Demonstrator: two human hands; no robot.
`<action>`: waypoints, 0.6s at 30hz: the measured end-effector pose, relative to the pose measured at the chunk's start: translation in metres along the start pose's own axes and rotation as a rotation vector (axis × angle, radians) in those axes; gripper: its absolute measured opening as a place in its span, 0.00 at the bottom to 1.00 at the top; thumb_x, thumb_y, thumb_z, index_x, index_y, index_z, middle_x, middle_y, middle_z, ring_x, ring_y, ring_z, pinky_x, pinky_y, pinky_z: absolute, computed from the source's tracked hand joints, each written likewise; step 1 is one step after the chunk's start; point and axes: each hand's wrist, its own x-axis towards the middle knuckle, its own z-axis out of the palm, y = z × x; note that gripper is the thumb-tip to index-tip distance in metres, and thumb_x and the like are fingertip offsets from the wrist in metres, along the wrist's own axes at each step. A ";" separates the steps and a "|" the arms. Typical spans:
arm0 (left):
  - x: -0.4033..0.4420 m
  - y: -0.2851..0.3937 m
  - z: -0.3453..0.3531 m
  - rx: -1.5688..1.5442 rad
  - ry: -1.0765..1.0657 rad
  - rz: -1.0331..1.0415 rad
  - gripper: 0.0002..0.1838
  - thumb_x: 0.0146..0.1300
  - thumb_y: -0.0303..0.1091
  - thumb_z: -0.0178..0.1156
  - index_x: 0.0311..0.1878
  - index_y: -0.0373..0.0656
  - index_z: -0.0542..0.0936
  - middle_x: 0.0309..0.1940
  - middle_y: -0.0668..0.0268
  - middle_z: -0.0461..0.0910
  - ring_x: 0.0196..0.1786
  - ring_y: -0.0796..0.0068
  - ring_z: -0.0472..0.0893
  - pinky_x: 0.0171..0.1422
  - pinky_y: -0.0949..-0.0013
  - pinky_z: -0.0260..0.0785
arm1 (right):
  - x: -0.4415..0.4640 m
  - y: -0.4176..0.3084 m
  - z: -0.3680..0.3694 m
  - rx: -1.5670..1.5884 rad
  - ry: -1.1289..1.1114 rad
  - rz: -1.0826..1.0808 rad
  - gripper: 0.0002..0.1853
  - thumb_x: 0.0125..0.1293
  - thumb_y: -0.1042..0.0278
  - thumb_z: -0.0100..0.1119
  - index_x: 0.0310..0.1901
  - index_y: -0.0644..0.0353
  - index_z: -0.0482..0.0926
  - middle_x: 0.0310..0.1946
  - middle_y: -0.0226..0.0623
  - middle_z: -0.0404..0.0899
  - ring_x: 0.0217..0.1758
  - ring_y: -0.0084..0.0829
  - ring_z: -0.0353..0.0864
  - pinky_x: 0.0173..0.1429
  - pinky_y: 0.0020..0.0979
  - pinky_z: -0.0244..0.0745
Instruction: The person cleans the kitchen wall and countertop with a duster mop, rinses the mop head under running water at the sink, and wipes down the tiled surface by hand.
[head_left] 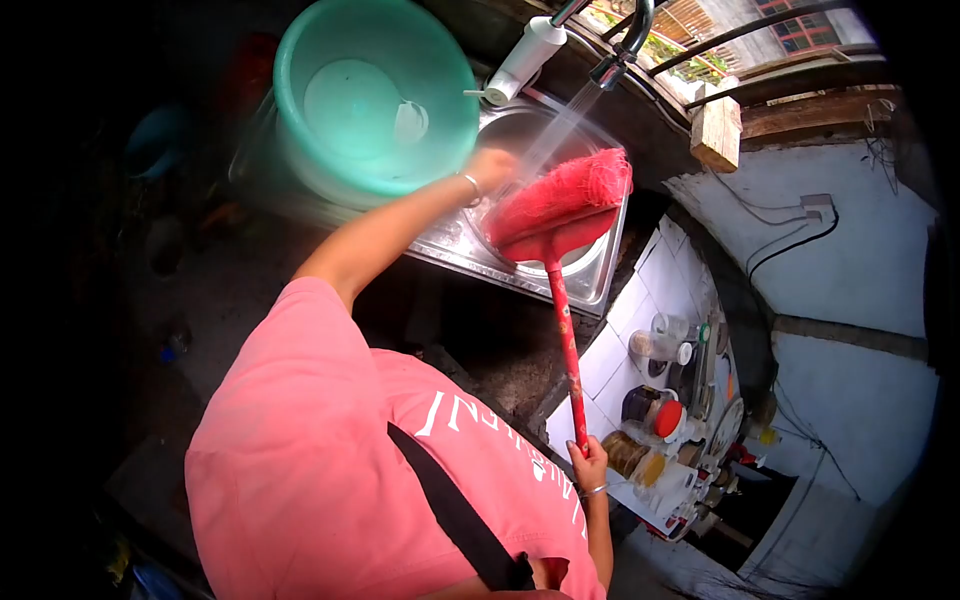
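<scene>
A red broom (pixel 565 205) with bristles is held over the metal sink (pixel 592 285), its head in the basin and its handle slanting down toward me. My right hand (pixel 588 462) is closed around the lower end of the handle. By the left end of the bristles is my left hand (pixel 490 172); motion blurs its fingers, so their grip cannot be made out. Water runs from the faucet (pixel 607 72) down between that hand and the broom head.
A large green plastic basin (pixel 440 110) stands on the sink's left side. A white cylindrical device (pixel 522 62) is beside the faucet. Several jars (pixel 655 412) crowd the white-tiled counter (pixel 600 365) at right. A wooden block (pixel 716 135) juts out below the barred window.
</scene>
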 end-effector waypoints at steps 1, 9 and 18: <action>-0.004 0.004 0.001 -0.054 0.007 0.038 0.11 0.61 0.28 0.53 0.44 0.39 0.79 0.35 0.68 0.80 0.36 0.82 0.76 0.42 0.76 0.69 | 0.001 0.000 0.001 -0.002 0.004 -0.014 0.12 0.55 0.68 0.64 0.24 0.61 0.70 0.16 0.21 0.60 0.22 0.15 0.57 0.24 0.22 0.56; -0.042 0.045 -0.012 -0.257 -0.121 -0.007 0.20 0.69 0.46 0.43 0.56 0.46 0.73 0.49 0.71 0.76 0.49 0.80 0.72 0.54 0.72 0.61 | 0.014 -0.017 0.004 -0.224 0.026 -0.076 0.14 0.55 0.65 0.65 0.24 0.62 0.69 0.13 0.28 0.60 0.19 0.18 0.57 0.23 0.26 0.59; -0.038 0.066 -0.014 -0.524 -0.142 -0.147 0.23 0.70 0.50 0.39 0.61 0.49 0.69 0.54 0.67 0.73 0.57 0.75 0.69 0.63 0.63 0.58 | 0.026 -0.042 -0.008 -0.201 -0.027 -0.102 0.16 0.56 0.64 0.64 0.22 0.61 0.66 0.13 0.26 0.59 0.19 0.18 0.56 0.22 0.26 0.56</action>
